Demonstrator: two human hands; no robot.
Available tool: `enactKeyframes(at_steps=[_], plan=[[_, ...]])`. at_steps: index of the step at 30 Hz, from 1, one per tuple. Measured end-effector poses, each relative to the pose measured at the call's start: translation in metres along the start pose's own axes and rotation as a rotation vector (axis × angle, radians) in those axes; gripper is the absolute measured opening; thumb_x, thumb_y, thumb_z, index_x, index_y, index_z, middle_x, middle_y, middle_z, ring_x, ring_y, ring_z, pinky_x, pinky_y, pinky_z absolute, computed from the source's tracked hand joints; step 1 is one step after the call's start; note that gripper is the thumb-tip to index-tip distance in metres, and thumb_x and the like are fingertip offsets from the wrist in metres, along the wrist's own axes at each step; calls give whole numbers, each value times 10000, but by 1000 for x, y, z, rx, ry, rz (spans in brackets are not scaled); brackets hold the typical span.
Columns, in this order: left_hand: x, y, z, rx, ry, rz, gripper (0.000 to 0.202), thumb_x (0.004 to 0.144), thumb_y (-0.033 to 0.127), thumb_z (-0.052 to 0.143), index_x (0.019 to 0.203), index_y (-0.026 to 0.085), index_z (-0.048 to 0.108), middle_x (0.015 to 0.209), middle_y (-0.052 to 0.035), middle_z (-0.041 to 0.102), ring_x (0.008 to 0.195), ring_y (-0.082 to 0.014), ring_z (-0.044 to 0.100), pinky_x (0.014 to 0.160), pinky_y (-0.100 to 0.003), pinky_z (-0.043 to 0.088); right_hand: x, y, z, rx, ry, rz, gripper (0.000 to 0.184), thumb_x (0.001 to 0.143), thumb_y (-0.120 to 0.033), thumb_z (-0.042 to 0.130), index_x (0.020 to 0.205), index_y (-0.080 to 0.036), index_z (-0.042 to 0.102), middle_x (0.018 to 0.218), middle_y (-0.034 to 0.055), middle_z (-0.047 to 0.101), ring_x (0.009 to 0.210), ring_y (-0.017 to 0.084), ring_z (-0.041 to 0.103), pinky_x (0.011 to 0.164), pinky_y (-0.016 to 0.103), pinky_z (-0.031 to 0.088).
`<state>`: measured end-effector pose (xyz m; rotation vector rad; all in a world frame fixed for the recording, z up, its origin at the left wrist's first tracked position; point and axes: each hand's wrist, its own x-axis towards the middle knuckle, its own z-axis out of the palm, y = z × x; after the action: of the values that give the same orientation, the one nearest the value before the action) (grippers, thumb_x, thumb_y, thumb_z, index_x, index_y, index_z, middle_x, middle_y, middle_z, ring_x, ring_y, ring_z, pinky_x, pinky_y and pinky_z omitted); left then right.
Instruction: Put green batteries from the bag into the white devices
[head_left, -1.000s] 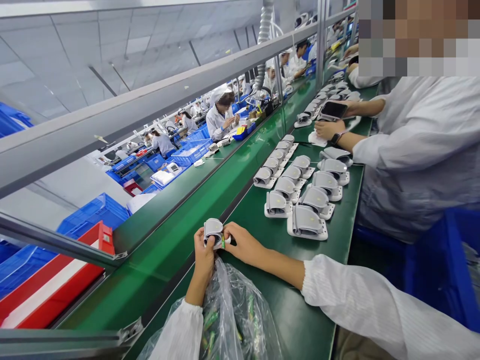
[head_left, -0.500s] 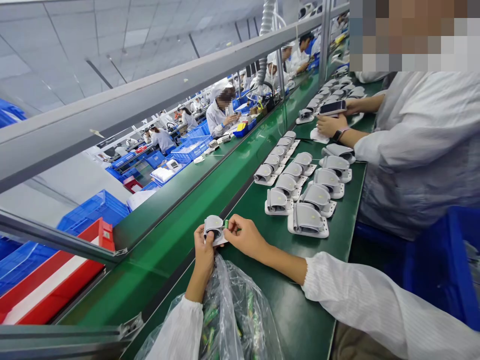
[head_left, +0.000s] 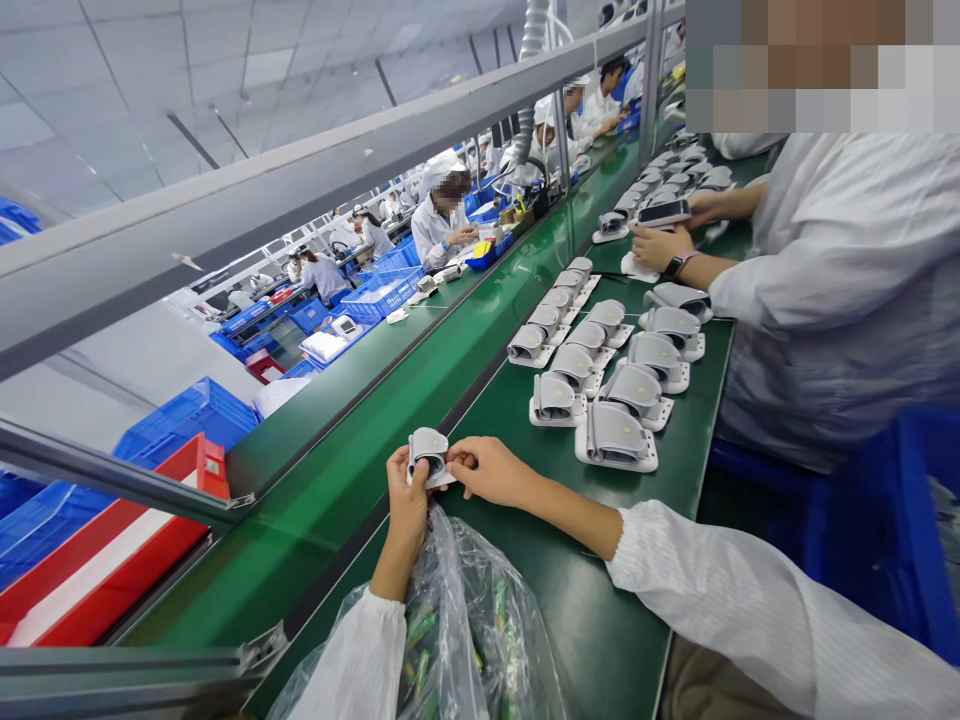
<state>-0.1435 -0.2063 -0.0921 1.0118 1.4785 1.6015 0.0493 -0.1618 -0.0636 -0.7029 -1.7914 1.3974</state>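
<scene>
My left hand (head_left: 407,496) grips a small white device with a grey cuff (head_left: 427,455) just above the green table (head_left: 585,620). My right hand (head_left: 487,470) is pinched against the device's right side, fingers closed on it. Whether anything small sits under those fingertips is hidden. A clear plastic bag of green batteries (head_left: 457,630) lies under my left forearm. Both sleeves are white.
Several matching cuffed devices (head_left: 615,435) stand in rows ahead on the table. A co-worker in white (head_left: 847,290) sits to the right, holding a device with a dark screen (head_left: 663,213). Red (head_left: 112,560) and blue bins (head_left: 187,420) sit left beyond the conveyor rail (head_left: 225,225).
A green battery seen between my right fingers and the device earlier no longer shows. My right fingers now press against the device's side. The view shifted slightly.
</scene>
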Motion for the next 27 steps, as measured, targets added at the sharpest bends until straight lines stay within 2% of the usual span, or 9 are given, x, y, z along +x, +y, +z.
enactKeyframes(at_steps=[4,6,8,12,17,20,23,25,27], plan=[[-4,6,3,-20,10,-2,864,680,665,890,1295,223,474,1142,-82,649,678,-151,654,568,-282,565,2,3,-4,-126,118,-115,72,861,-205,741,793,-200,765,856,38,612,734,155,613,720,293,498],[-7,10,5,-46,8,-6,890,648,684,902,1280,219,482,1106,-72,661,645,-140,643,546,-260,546,2,4,-4,-111,131,-101,39,817,-227,802,821,-203,772,954,57,617,854,181,620,794,314,522],[-10,15,7,-67,-3,-29,919,612,677,927,1279,215,495,1086,-66,674,644,-139,646,559,-251,546,3,4,-3,-1,96,18,151,794,-242,817,912,-186,742,1068,72,643,890,185,646,796,317,553],[-13,21,7,-123,-3,-54,999,514,651,978,1291,205,535,1051,-55,692,686,-157,667,595,-244,554,2,4,4,307,-22,265,448,778,-217,779,1192,-170,614,1223,94,673,764,155,697,661,295,598],[-12,22,6,-142,-44,-54,1018,486,637,995,1296,200,560,1114,-78,702,769,-185,699,625,-244,566,0,4,16,298,7,172,470,743,-141,743,1189,-174,597,1173,67,703,700,124,667,582,237,547],[-14,23,7,-114,-86,-58,1019,501,650,990,1302,193,557,1130,-91,699,780,-197,707,637,-257,581,5,9,21,493,80,291,360,748,-140,733,1073,-176,583,1025,35,692,630,104,607,526,226,494],[-16,25,10,-59,-107,-70,1001,534,657,979,1308,183,556,1152,-110,691,784,-201,710,610,-245,577,12,16,19,631,54,448,267,818,-175,700,1054,-166,576,855,3,635,562,101,556,511,233,452],[-15,27,13,-28,-72,-88,994,559,666,965,1323,191,541,1166,-112,681,767,-193,707,584,-240,571,16,19,13,533,68,423,286,888,-227,673,1148,-165,574,912,29,651,622,129,599,585,266,503],[-13,31,15,-5,-35,-113,996,568,665,958,1339,205,527,1211,-120,669,793,-200,713,603,-258,587,16,17,7,265,160,238,328,950,-284,641,1251,-173,574,1106,96,678,866,193,680,809,350,567]])
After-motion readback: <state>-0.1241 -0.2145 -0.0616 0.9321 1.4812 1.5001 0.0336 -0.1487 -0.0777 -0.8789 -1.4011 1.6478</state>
